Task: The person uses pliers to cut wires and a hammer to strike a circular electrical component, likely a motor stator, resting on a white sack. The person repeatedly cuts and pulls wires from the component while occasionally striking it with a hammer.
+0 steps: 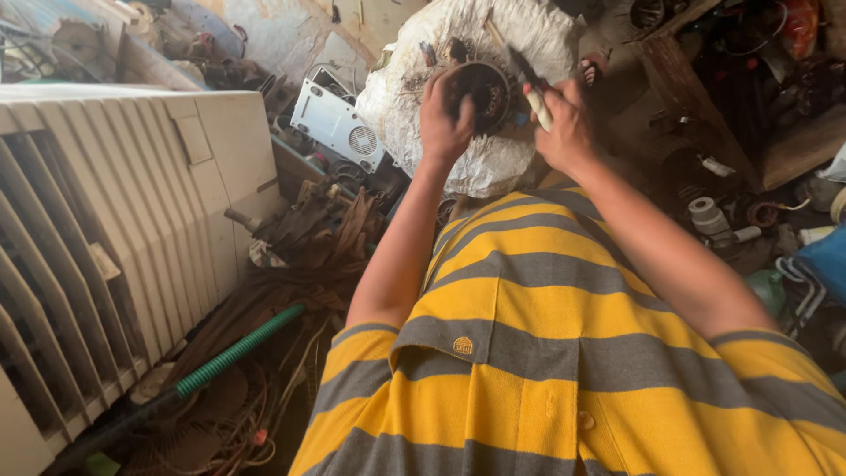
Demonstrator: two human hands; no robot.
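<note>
I am looking down over a yellow and grey striped shirt (564,353) at both hands working on a round dark motor part (483,92). The left hand (445,119) is gripping the part's left rim, its fingers curled tight around it. The right hand (568,128) is closing its fingers around a pale-handled tool (534,88), whose dark blade is reaching toward the part's upper right edge. The part is resting on a lumpy white sack (502,35), near the middle of its top, just beyond the shirt. To the left a big white slatted casing (106,220) is standing, and a green ribbed hose (233,353) is lying on the cluttered floor beside it.
</note>
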